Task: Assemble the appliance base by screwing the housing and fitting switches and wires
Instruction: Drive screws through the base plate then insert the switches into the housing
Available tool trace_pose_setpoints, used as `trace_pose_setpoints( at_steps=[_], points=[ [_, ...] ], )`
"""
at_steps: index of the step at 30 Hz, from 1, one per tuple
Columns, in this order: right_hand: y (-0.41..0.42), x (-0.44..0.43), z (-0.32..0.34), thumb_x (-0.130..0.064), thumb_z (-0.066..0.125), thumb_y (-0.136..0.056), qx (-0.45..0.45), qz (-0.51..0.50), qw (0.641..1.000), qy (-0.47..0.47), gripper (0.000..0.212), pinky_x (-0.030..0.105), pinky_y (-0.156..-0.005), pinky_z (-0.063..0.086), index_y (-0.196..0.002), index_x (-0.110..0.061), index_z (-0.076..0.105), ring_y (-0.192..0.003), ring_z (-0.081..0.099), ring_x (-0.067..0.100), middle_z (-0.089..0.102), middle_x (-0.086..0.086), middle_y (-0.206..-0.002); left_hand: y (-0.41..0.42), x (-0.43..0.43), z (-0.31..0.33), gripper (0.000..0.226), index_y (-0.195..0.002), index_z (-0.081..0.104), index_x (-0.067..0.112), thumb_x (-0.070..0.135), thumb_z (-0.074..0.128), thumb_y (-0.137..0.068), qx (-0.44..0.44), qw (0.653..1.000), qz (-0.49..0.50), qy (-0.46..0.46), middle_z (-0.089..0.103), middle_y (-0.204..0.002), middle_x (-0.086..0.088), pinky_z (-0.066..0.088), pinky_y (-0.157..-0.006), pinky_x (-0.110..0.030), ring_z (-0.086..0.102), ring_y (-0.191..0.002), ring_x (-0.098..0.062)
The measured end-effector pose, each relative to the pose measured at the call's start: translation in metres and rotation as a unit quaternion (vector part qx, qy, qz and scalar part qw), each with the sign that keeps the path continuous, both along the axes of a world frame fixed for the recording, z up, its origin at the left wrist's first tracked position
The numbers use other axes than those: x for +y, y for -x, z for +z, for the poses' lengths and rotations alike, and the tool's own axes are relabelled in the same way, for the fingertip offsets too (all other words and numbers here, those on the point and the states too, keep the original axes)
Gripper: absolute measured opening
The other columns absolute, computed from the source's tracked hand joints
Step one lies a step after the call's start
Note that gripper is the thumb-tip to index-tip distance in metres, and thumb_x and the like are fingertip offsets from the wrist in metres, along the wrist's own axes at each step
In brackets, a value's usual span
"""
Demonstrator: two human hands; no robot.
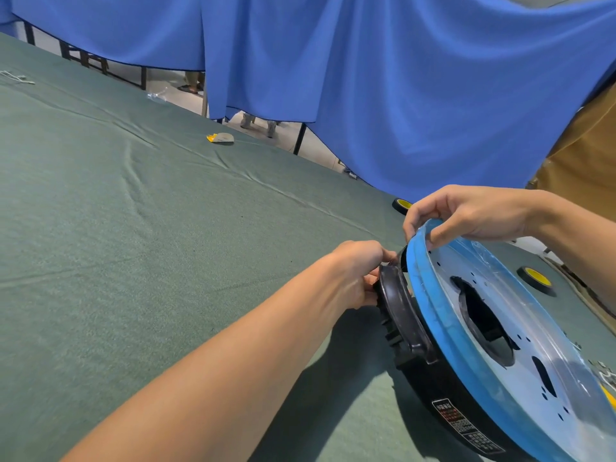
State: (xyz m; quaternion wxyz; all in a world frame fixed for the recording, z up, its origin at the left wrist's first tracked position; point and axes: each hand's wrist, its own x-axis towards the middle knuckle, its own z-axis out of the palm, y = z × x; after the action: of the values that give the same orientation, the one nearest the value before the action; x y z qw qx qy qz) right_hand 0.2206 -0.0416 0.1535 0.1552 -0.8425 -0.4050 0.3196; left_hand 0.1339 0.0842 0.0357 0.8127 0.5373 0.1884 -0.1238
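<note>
Green tablecloth (133,228), housing (433,388) (right edge cropped)

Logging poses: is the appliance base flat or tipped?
Tipped. The appliance base is tilted steeply, the right hand gripping its upper rim, the left hand holding its black side.

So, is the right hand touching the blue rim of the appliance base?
Touching. The head view shows the right hand pinching the blue rim at its top edge, with the thumb and fingers on either side.
</note>
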Motion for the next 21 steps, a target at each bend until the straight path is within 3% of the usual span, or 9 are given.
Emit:
trace_pose_setpoints(
  at_steps=[7, 9, 12, 14, 18, 21],
  points=[
    [0.004, 0.004, 0.0, -0.012, 0.075, -0.082, -0.066, 0.02, 0.998, 0.006, 0.008, 0.032, -0.077, 0.053, -0.088, -0.015, 0.071, -0.076, 0.065, 0.021, 0.069, 0.009, -0.084, -0.001, 0.0, -0.001, 0.006, -0.09, 0.062, 0.005, 0.005, 0.057, -0.094, -0.012, 1.0, 0.021, -0.001, 0.064, -0.087, -0.014, 0.053, -0.061, -0.036, 0.059, -0.063, -0.024],
    [0.006, 0.003, 0.003, -0.015, 0.076, -0.081, -0.067, 0.022, 0.997, -0.001, 0.01, 0.03, -0.076, 0.053, -0.09, -0.014, 0.071, -0.076, 0.065, 0.021, 0.069, 0.009, -0.084, -0.001, 0.0, 0.002, 0.006, -0.095, 0.064, 0.004, 0.006, 0.059, -0.094, -0.016, 1.0, 0.021, 0.003, 0.064, -0.089, -0.014, 0.054, -0.067, -0.038, 0.059, -0.066, -0.025],
    [0.007, 0.0, 0.007, -0.028, 0.076, -0.074, -0.061, 0.021, 0.998, -0.01, 0.024, 0.039, -0.081, 0.052, -0.091, -0.013, 0.07, -0.08, 0.064, 0.027, 0.069, 0.013, -0.088, -0.001, -0.002, 0.005, 0.013, -0.104, 0.066, 0.002, 0.007, 0.06, -0.093, -0.025, 0.999, 0.028, 0.008, 0.064, -0.092, -0.015, 0.054, -0.072, -0.039, 0.06, -0.069, -0.025],
    [0.007, -0.002, 0.008, -0.032, 0.077, -0.069, -0.056, 0.015, 0.998, -0.022, 0.029, 0.041, -0.084, 0.051, -0.091, -0.013, 0.071, -0.083, 0.064, 0.03, 0.068, 0.014, -0.091, -0.002, -0.003, 0.005, 0.018, -0.108, 0.067, 0.001, 0.008, 0.061, -0.093, -0.024, 0.999, 0.029, 0.004, 0.064, -0.094, -0.015, 0.055, -0.069, -0.038, 0.061, -0.067, -0.025],
    [0.004, -0.003, 0.009, -0.032, 0.077, -0.067, -0.046, 0.017, 0.999, -0.024, 0.033, 0.044, -0.084, 0.05, -0.09, -0.011, 0.07, -0.088, 0.061, 0.042, 0.067, 0.02, -0.093, 0.001, -0.003, 0.009, 0.008, -0.097, 0.065, 0.004, 0.008, 0.059, -0.094, -0.014, 0.999, 0.036, 0.009, 0.06, -0.079, -0.012, 0.048, -0.041, -0.026, 0.057, -0.045, -0.019],
    [0.001, -0.005, 0.017, -0.03, 0.078, -0.067, -0.031, 0.008, 0.999, 0.004, 0.034, 0.035, -0.078, 0.052, -0.091, -0.008, 0.069, -0.087, 0.062, 0.041, 0.066, 0.025, -0.096, 0.002, -0.006, 0.012, 0.008, -0.089, 0.062, 0.006, 0.005, 0.057, -0.095, -0.024, 0.998, 0.058, 0.016, 0.05, -0.065, -0.006, 0.039, -0.033, -0.017, 0.044, -0.028, -0.011]
  ],
)
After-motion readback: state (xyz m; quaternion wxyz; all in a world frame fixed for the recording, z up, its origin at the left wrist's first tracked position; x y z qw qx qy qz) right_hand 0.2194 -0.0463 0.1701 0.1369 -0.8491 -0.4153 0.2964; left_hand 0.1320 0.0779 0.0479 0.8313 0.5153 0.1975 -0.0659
